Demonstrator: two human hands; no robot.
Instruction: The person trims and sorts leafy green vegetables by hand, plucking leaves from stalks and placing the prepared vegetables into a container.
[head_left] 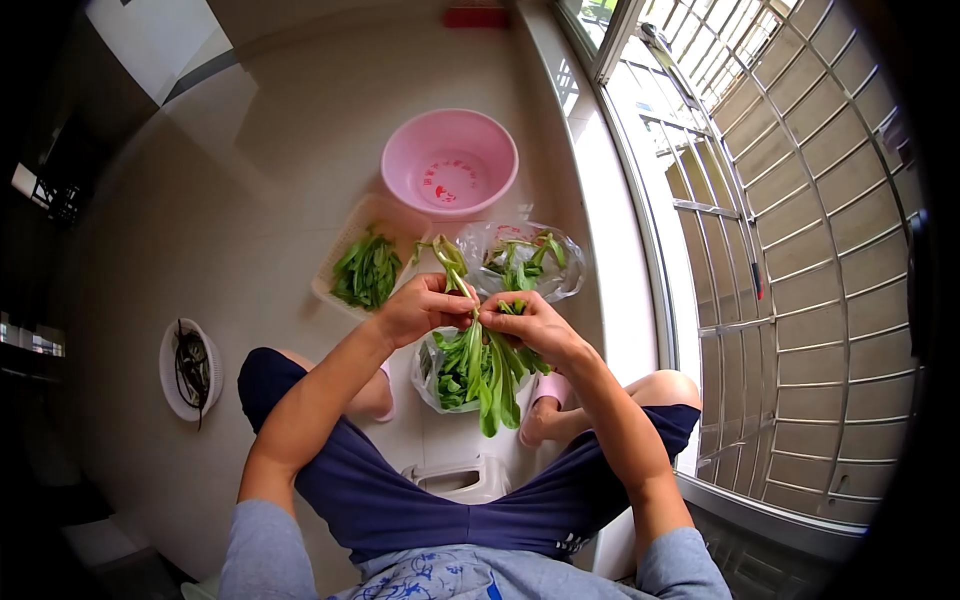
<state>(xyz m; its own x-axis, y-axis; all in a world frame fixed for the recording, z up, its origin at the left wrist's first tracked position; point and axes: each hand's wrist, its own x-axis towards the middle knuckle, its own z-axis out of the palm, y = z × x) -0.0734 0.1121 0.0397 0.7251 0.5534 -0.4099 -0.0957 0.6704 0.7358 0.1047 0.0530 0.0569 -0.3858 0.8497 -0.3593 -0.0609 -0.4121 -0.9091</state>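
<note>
Both hands meet in front of me on a stalk of leafy greens (497, 385). My left hand (428, 308) pinches its pale stem, and the stem's upper end points away past my fingers. Close beside it, my right hand (530, 325) is closed on the same stalk, whose long leaves hang down below. Under the hands, a clear plastic bag (428, 388) on the floor holds more green leaves. A second clear bag (568, 270) with stems and leaves lies beyond my right hand. To the left of it, picked leaves (366, 268) fill part of a light basket (333, 245).
A pink basin (400, 150) with red printing stands farther off. At the left is a white oval basket (170, 388) holding dark, thin, long pods. A window with metal bars (780, 320) runs along the right. Part of a light plastic stool (490, 480) shows beneath me.
</note>
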